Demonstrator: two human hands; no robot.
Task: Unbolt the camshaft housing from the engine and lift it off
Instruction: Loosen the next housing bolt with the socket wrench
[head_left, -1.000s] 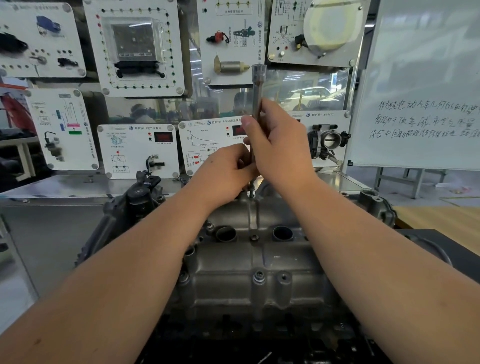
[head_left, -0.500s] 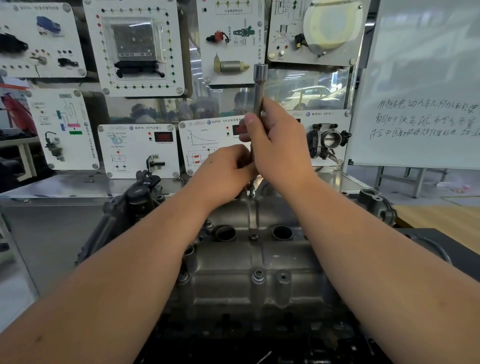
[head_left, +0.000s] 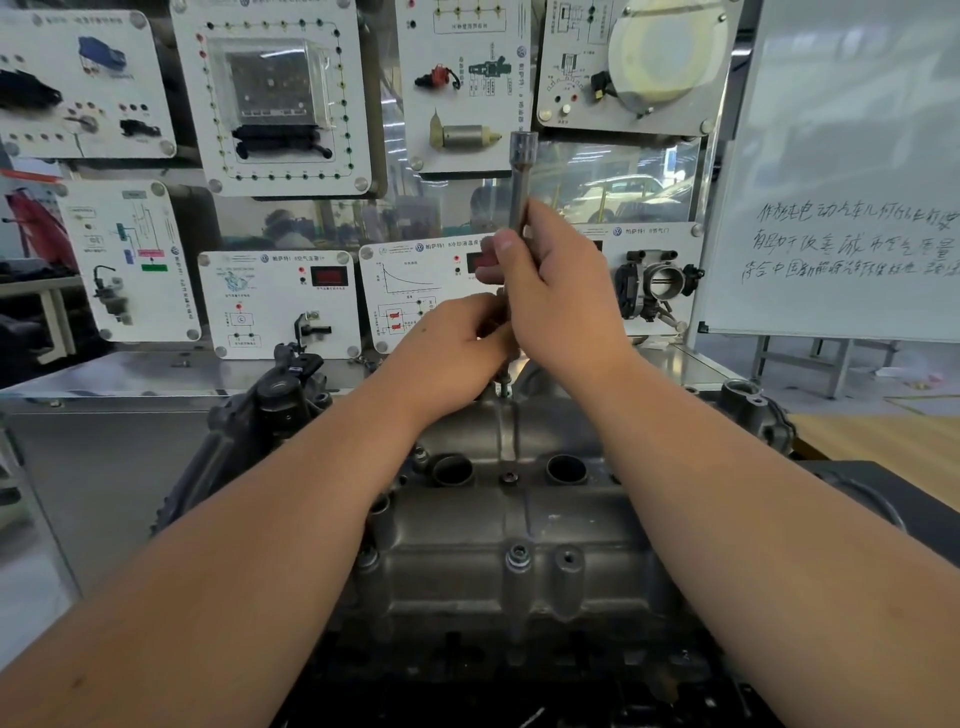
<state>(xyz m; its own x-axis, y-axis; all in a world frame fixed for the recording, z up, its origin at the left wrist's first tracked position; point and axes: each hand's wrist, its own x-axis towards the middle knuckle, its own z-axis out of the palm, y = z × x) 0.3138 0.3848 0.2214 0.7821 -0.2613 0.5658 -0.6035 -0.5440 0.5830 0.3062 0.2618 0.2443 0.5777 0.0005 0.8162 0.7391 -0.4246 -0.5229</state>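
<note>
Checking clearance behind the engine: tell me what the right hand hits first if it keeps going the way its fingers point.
The right hand, gripping the upright socket extension, points away and upward. First in that line looks like the display panel behind the engine, though depth is unclear.

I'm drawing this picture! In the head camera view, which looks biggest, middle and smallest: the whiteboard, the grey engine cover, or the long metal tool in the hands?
1. Whiteboard, though part runs off the picture.
2. Grey engine cover; it sits nearer the camera, so this ranking is unsure.
3. Long metal tool, clearly smallest.
</note>
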